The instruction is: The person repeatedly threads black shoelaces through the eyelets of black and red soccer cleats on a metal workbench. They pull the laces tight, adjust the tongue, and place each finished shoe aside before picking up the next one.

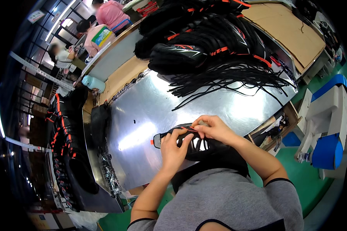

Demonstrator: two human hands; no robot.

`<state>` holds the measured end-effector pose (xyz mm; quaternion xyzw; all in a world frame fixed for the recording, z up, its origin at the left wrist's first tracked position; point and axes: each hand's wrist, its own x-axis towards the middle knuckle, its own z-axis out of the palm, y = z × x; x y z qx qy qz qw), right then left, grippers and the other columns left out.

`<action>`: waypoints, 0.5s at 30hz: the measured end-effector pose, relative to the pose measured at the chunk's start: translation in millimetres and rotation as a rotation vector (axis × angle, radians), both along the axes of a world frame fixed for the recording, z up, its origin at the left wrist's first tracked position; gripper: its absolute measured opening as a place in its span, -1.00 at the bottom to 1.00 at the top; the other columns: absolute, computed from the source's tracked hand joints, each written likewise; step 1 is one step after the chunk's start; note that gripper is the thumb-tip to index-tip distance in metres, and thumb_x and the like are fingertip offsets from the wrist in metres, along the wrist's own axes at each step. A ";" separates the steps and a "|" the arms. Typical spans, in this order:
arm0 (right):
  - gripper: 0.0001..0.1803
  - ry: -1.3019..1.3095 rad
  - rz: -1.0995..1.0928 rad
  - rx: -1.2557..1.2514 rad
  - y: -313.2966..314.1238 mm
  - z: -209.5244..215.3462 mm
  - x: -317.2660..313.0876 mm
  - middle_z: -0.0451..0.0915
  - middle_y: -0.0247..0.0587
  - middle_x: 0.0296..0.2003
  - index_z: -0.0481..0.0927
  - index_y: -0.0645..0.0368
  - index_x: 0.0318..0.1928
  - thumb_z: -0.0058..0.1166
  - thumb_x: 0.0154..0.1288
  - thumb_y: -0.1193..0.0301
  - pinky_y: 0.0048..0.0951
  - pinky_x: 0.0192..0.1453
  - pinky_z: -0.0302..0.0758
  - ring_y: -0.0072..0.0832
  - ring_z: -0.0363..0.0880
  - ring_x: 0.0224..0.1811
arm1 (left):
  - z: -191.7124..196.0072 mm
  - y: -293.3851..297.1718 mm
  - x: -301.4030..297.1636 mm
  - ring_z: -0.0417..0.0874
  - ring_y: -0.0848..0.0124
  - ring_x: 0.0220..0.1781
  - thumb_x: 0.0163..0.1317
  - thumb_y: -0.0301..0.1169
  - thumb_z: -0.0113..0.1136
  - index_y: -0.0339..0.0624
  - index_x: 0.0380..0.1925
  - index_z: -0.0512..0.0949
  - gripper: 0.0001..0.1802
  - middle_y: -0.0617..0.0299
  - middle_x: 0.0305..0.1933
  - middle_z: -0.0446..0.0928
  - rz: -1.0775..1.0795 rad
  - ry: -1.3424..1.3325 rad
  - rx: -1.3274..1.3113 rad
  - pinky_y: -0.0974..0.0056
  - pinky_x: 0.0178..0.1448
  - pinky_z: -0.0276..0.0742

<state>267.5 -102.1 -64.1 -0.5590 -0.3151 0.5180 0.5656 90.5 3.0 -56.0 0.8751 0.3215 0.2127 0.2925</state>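
A black shoe upper (197,154) with orange-red trim lies at the near edge of the metal table, in front of my body. White gaps show through its lacing area, and an orange tab sticks out at its left end. My left hand (172,149) grips the upper's left part, with curved fingers on top and the thumb pressed near the lacing area. Along the far edge of the upper, my right hand (214,129) is closed in a pinch at the row of eyelets. A small greyish bit shows among its fingers; what they pinch is too small to make out.
A spread of black laces (223,79) lies beyond my hands, below a heap of black and orange uppers (216,36). More uppers (61,131) hang stacked at the left. A light-blue bottle (93,83) stands at the far left; flat cardboard (283,29) lies far right. Several people sit beyond.
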 end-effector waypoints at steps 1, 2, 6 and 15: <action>-0.80 -0.011 -0.009 0.024 -1.2 -0.6 -0.6 0.52 -0.44 -0.54 0.58 0.24 -0.03 0.07 0.48 0.39 -0.71 -0.49 0.24 -0.77 0.37 -0.56 | 1.4 -3.6 0.9 0.58 0.11 -0.20 0.16 -0.14 0.45 -0.08 -0.23 0.67 -0.69 0.12 -0.31 0.64 0.053 -0.001 0.030 0.11 0.01 0.44; -0.77 -0.024 -0.016 0.049 -1.6 1.2 -1.2 0.50 -0.44 -0.54 0.54 0.25 0.02 0.05 0.50 0.38 -0.71 -0.50 0.21 -0.77 0.33 -0.57 | 2.1 -6.1 1.2 0.57 0.13 -0.22 0.11 -0.13 0.48 -0.07 -0.27 0.68 -0.68 0.14 -0.33 0.64 0.072 -0.014 0.055 0.11 -0.01 0.44; -0.75 -0.137 -0.045 0.035 -9.7 3.2 -11.8 0.53 -0.37 -0.55 0.46 0.24 0.02 0.04 0.51 0.33 -0.53 -0.42 0.34 -0.65 0.44 -0.51 | -2.4 -9.9 -1.6 0.55 0.20 -0.27 -0.05 -0.14 0.59 -0.07 -0.37 0.68 -0.65 0.22 -0.38 0.62 0.130 -0.049 0.112 0.14 -0.09 0.42; -0.78 -0.738 -0.041 0.091 -33.1 18.7 -17.6 0.66 -0.14 -0.36 0.51 0.19 -0.12 0.14 0.42 0.30 -0.23 -0.30 0.53 -0.16 0.67 -0.36 | 0.0 -13.0 -8.4 0.51 0.28 -0.24 -0.15 -0.28 0.64 -0.09 -0.38 0.67 -0.65 0.28 -0.40 0.58 0.106 -0.050 0.093 0.21 -0.06 0.40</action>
